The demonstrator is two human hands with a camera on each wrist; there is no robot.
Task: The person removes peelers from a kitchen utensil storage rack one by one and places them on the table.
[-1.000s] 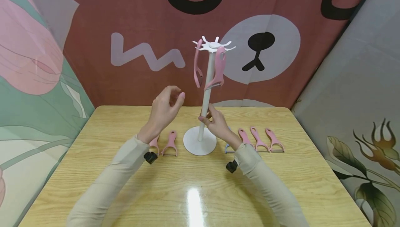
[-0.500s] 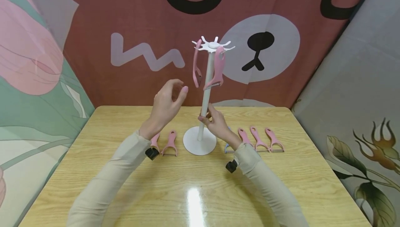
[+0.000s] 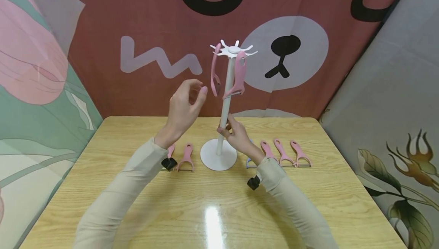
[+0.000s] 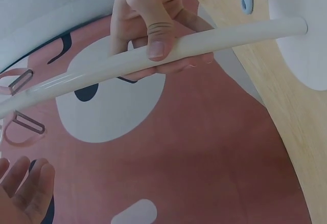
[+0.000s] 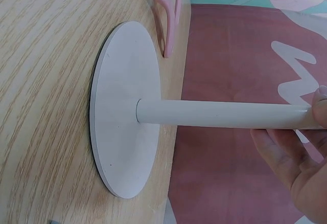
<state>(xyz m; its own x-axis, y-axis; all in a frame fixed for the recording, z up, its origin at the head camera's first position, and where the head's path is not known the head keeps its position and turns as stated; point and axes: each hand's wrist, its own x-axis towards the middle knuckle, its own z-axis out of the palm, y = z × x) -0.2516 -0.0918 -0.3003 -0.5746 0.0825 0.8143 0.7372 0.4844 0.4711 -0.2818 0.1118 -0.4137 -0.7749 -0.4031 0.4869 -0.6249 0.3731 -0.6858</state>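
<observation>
A white stand [image 3: 226,100] with a round base [image 3: 210,157] and several hooks at its top rises from the table. My right hand [image 3: 238,134] grips its pole low down, thumb in front, as the left wrist view also shows. Two pink peelers hang from the hooks: the left peeler [image 3: 214,68] is seen edge-on, the right peeler [image 3: 241,70] hangs by the handle hole. My left hand [image 3: 183,106] is raised left of the pole, below the hanging peelers, with bent fingers and nothing in them; it touches neither pole nor peelers.
Left of the base lie a pink peeler [image 3: 187,157] and another peeler [image 3: 171,150] partly behind my left wrist. To the right lie a blue peeler [image 3: 249,163], mostly behind my right arm, and several pink peelers [image 3: 282,152]. A printed cloth [image 3: 154,96] hangs behind the table.
My left hand has risen and shifted slightly right, closer to the hanging peelers. The right hand keeps its grip on the pole, and the stand and peelers stay in place.
</observation>
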